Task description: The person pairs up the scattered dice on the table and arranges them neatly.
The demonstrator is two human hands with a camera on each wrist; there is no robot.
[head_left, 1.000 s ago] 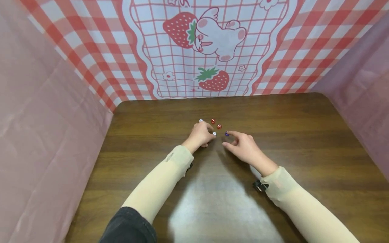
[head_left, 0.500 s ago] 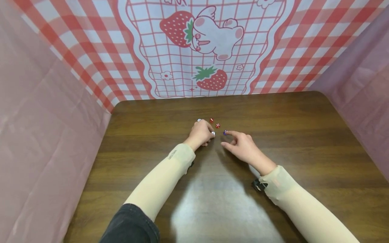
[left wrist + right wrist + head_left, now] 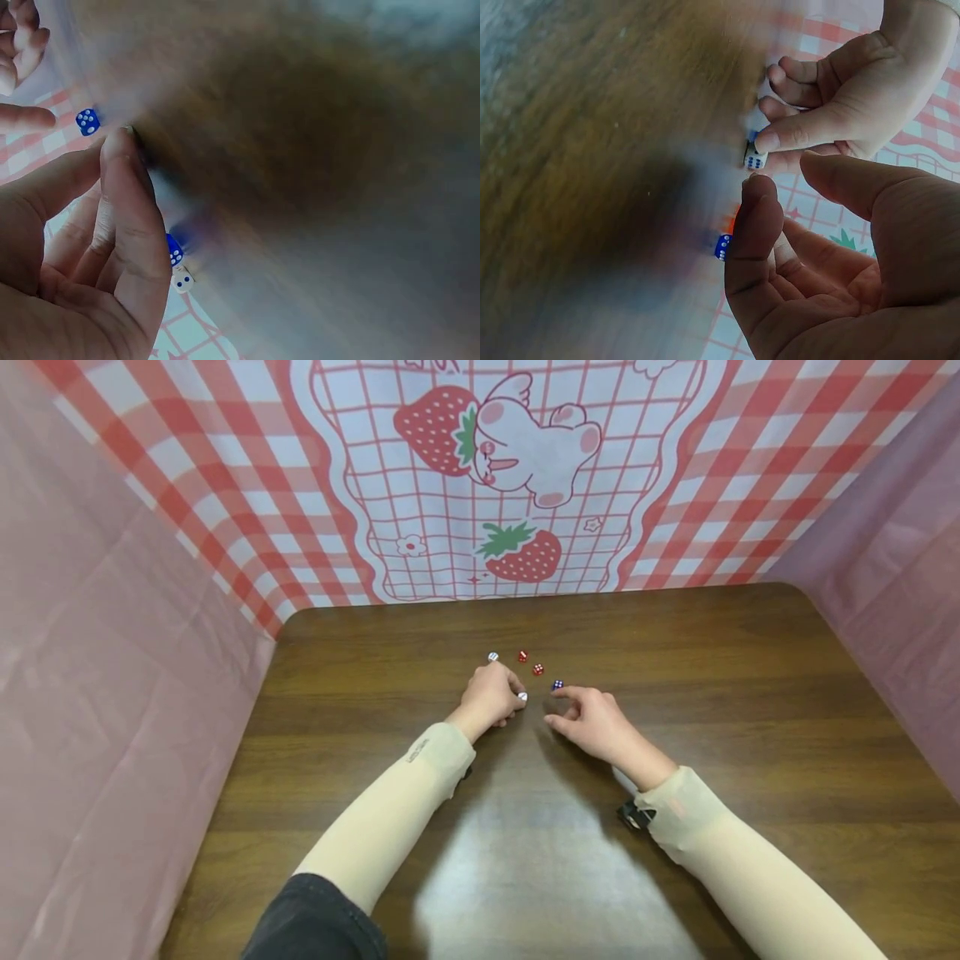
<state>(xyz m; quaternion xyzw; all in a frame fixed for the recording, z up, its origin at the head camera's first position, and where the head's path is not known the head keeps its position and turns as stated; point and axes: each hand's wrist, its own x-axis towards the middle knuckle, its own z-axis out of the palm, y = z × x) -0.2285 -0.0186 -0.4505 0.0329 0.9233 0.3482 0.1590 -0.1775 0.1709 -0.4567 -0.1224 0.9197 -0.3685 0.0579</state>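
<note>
Head view: your left hand (image 3: 489, 695) pinches a white die (image 3: 522, 697) between thumb and fingers, above or on the wooden table (image 3: 510, 868); contact with the wood can't be told. Your right hand (image 3: 596, 722) holds nothing, thumb and index spread, the index just beside the blue die (image 3: 557, 684). Nearer red die (image 3: 537, 669) and farther red die (image 3: 522, 656) lie between; far white die (image 3: 492, 657) sits behind your left knuckles. Close quarters: come straight down, no sideways sweep.

Left wrist view: pinch clear, the held die nearly hidden by your fingers. Right index finger (image 3: 28, 118) looks slightly short of the blue die; if steadying it, touch lightly. A second blue die (image 3: 175, 250) shows past your hand, partly covered; mind your curled fingers there.

Right wrist view: left thumb (image 3: 769, 140) sits at the white die's edge. Better to square the grip on opposite faces, set flat, then part both fingers evenly.
</note>
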